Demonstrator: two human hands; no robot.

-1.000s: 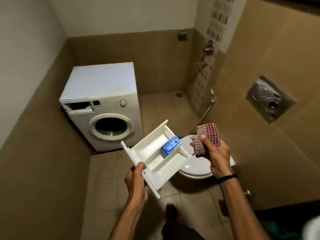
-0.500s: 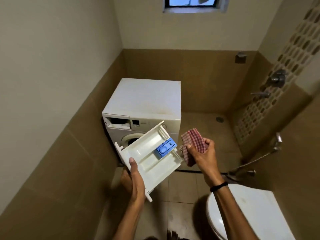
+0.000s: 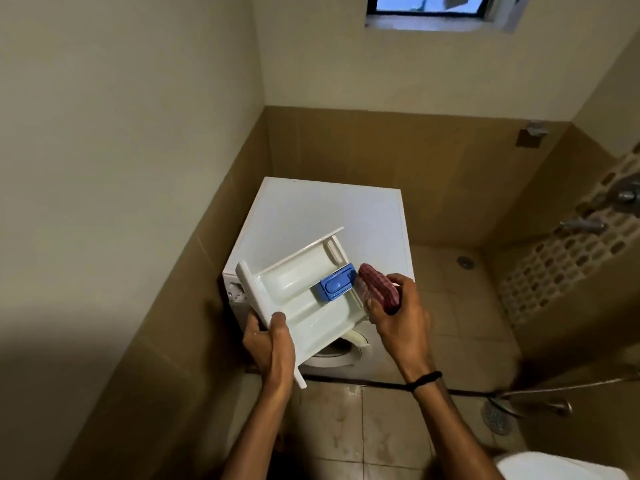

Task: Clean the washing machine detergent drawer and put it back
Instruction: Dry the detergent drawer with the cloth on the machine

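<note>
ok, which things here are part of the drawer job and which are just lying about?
In the job:
- detergent drawer, in the grip of the left hand
- its blue insert
- checked cloth, in the right hand
- washing machine

Lying about:
- toilet
- sprayer hose
- wall taps
- floor drain
- window

Home bathroom, tiled walls (image 3: 381, 150), washing machine (image 3: 325, 216), shower taps (image 3: 581, 225), perhaps a toilet (image 3: 554, 467)

Head view, steeply down, close
</note>
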